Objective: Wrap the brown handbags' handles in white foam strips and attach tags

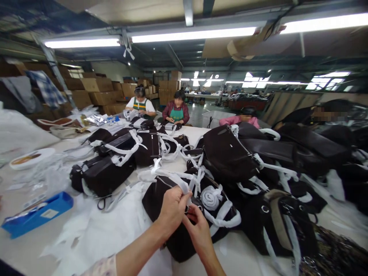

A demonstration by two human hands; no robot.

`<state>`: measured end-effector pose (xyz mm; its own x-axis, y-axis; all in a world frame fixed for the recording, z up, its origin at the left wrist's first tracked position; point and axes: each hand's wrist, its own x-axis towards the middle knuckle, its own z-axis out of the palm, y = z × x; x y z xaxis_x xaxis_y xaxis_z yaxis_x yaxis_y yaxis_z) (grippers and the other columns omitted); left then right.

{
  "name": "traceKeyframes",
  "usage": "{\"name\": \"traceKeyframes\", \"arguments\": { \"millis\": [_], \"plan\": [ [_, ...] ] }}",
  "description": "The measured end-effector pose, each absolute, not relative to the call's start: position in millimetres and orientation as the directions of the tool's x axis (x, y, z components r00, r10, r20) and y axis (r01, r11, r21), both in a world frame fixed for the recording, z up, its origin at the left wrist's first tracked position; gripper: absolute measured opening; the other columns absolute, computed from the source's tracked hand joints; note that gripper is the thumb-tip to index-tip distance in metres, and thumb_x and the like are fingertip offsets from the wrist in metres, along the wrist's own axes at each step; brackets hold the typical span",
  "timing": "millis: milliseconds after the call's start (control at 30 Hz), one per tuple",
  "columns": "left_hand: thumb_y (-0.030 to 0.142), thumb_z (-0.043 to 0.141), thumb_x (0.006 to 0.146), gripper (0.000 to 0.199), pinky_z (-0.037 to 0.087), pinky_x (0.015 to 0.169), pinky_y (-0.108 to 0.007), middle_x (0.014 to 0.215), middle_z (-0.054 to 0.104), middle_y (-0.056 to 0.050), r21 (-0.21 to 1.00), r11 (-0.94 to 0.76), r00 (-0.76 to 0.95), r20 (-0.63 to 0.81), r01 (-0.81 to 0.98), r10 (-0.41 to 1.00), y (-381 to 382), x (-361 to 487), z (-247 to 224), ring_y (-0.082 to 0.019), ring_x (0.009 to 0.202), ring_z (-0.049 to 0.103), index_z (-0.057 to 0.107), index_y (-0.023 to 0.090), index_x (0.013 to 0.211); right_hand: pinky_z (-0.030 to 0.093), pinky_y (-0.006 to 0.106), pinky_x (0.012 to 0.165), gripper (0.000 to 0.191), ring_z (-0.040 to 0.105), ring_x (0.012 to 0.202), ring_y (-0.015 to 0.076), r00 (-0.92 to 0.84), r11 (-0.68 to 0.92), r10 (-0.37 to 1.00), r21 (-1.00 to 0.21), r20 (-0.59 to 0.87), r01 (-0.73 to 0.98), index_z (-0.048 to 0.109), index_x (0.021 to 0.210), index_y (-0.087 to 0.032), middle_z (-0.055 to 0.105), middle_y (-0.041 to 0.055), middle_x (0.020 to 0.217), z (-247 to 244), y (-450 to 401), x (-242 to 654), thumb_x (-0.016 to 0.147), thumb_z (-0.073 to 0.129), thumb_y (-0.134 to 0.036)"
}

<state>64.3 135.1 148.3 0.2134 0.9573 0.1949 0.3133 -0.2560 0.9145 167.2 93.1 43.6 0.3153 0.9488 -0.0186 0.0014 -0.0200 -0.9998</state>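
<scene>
In front of me lies a black bag (155, 195) on the table, its handles wrapped in white tissue. My left hand (173, 205) grips a white wrapped strap (178, 180) of this bag, fingers closed round it. Just below and to the right, my right hand (197, 224) pinches at the bag's edge near a metal ring; the fingertips are partly hidden, and what they hold is too small to make out. A coil of white wrapping (211, 197) rests on the bag, to the right of both hands.
Several more black bags (230, 153) with white-wrapped handles crowd the middle and right. At left are a blue box (38, 214), white sheets (94, 230) and a roll of tape (32, 158). Co-workers (176, 109) sit across the table (195, 134). Lamps (195, 35) hang overhead.
</scene>
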Motion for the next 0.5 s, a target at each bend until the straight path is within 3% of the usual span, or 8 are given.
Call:
{"name": "traceKeyframes", "arguments": {
  "millis": [67, 167, 333, 500],
  "plan": [
    [0.031, 0.053, 0.081, 0.018, 0.041, 0.067, -0.026, 0.071, 0.064, -0.002, 0.913, -0.289, 0.230, 0.227, 0.287, 0.946, 135.9, 67.3, 152.9, -0.016, 0.068, 0.056, 0.065, 0.018, 0.075, 0.050, 0.030, 0.068, 0.038, 0.062, 0.072, 0.0208, 0.333, -0.016, 0.943, -0.996, 0.015, 0.090, 0.068, 0.089, -0.019, 0.069, 0.0038, 0.078, 51.0, 98.7, 178.2, 0.071, 0.066, -0.052],
    [0.036, 0.053, 0.081, 0.022, 0.043, 0.067, -0.026, 0.075, 0.065, -0.002, 0.957, -0.207, 0.227, 0.160, 0.202, 0.961, 149.5, 64.6, 137.6, -0.017, 0.071, 0.058, 0.065, 0.018, 0.079, 0.046, 0.031, 0.063, 0.034, 0.057, 0.063, 0.0199, 0.363, -0.046, 0.930, -0.960, 0.060, 0.276, 0.064, 0.068, -0.020, 0.063, 0.0017, 0.063, 47.4, 98.4, 190.7, 0.078, 0.057, -0.052],
    [0.039, 0.056, 0.076, 0.025, 0.044, 0.064, -0.027, 0.078, 0.067, -0.003, 0.987, -0.004, 0.238, -0.035, 0.161, 0.971, 177.5, 56.4, 95.8, -0.019, 0.073, 0.060, 0.064, 0.016, 0.082, 0.047, 0.033, 0.071, 0.027, 0.061, 0.072, 0.0224, 0.400, -0.094, 0.914, -0.925, 0.066, 0.368, 0.070, 0.083, -0.022, 0.064, 0.0054, 0.084, 25.7, 90.3, 184.4, 0.074, 0.064, -0.047],
    [0.038, 0.054, 0.078, 0.025, 0.044, 0.073, -0.029, 0.076, 0.067, -0.002, 0.971, -0.141, 0.300, 0.079, 0.192, 0.951, 177.2, 60.2, 100.0, -0.020, 0.075, 0.060, 0.066, 0.016, 0.078, 0.042, 0.030, 0.062, 0.031, 0.053, 0.060, 0.0190, 0.501, -0.175, 0.865, -0.925, 0.019, 0.337, 0.065, 0.066, -0.022, 0.057, 0.0002, 0.061, 24.8, 107.9, 170.2, 0.077, 0.058, -0.050]
  ]
}}
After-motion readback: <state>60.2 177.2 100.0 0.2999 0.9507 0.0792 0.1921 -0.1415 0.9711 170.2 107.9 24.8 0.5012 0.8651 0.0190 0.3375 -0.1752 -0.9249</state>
